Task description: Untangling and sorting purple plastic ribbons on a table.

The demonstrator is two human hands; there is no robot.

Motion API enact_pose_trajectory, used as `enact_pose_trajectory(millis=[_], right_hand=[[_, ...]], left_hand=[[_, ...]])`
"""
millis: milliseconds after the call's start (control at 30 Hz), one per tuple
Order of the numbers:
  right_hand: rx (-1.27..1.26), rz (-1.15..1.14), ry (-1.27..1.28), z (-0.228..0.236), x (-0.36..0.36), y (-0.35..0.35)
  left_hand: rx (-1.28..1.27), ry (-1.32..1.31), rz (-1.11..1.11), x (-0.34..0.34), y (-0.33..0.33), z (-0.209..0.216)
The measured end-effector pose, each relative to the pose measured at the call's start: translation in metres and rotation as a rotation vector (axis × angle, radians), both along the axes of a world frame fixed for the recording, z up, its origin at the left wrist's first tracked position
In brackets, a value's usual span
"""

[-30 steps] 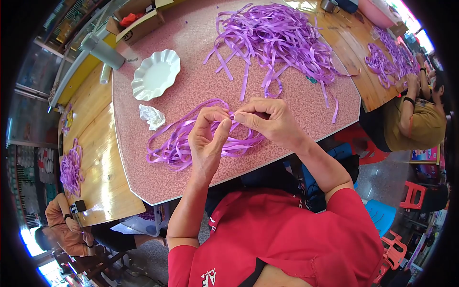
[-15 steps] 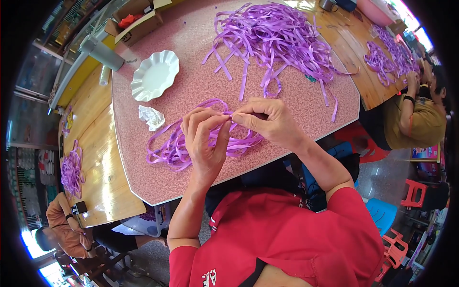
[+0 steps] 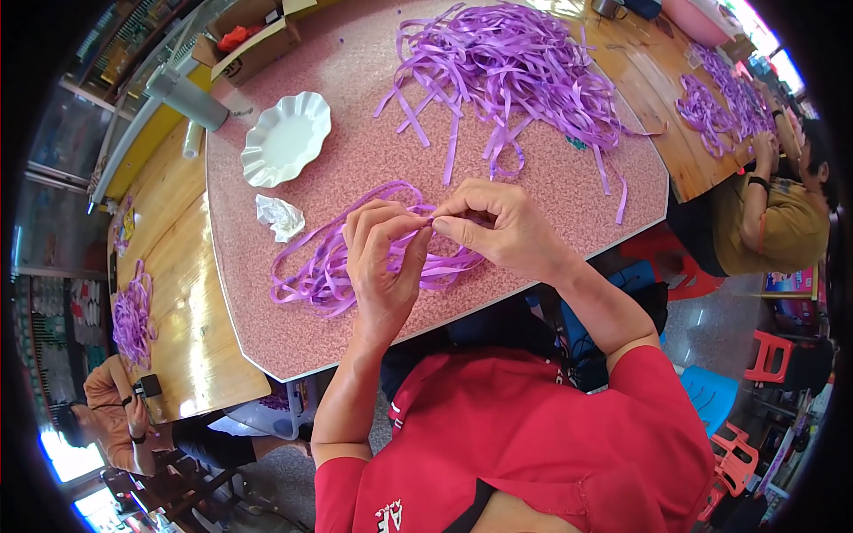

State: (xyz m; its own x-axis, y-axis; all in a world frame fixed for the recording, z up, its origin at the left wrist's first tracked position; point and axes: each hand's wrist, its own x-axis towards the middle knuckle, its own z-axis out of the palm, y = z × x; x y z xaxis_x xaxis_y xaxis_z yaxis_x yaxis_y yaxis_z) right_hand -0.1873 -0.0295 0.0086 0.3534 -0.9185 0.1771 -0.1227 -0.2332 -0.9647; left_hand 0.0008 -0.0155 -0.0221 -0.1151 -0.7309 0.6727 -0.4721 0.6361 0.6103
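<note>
My left hand [image 3: 384,258] and my right hand [image 3: 506,227] meet fingertip to fingertip over the near part of the pink speckled table [image 3: 373,160]. Both pinch a small dark purple bit of ribbon [image 3: 429,221] between thumb and index finger; its details are too small to make out. Directly beneath lies a loose coil of purple ribbon [image 3: 313,281], partly hidden by my hands. A large tangled heap of purple ribbons [image 3: 511,75] covers the far side, with several ends trailing toward me.
Left of the coil are a crumpled white tissue [image 3: 280,218] and a scalloped white dish [image 3: 286,139]. A grey bottle [image 3: 188,99] and an opened cardboard box [image 3: 251,53] stand at the far left. People sit at wooden tables on both sides, with more purple ribbon [image 3: 133,315].
My hands keep the same pinch, with only a slight shift of the fingers. At the left, the seated person's hand has risen toward the small black object on the table edge.
</note>
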Motion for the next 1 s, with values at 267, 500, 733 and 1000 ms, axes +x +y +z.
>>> enact_pose_trajectory(millis=[267, 500, 733, 1000], right_hand=[[0.02, 0.018, 0.033, 0.0047, 0.0, 0.0008], [0.141, 0.046, -0.077, -0.001, -0.001, 0.001], [0.098, 0.021, 0.007, 0.0027, -0.0031, 0.0023], [0.06, 0.004, 0.024, 0.0, -0.006, 0.0033]], left_hand=[[-0.022, -0.024, 0.003, 0.0016, 0.0001, -0.0012], [-0.045, -0.038, -0.005, -0.0004, -0.0004, -0.0017], [-0.077, -0.067, -0.01, -0.0018, 0.0009, -0.0021], [-0.097, -0.084, 0.003, -0.0008, 0.0015, -0.0027]])
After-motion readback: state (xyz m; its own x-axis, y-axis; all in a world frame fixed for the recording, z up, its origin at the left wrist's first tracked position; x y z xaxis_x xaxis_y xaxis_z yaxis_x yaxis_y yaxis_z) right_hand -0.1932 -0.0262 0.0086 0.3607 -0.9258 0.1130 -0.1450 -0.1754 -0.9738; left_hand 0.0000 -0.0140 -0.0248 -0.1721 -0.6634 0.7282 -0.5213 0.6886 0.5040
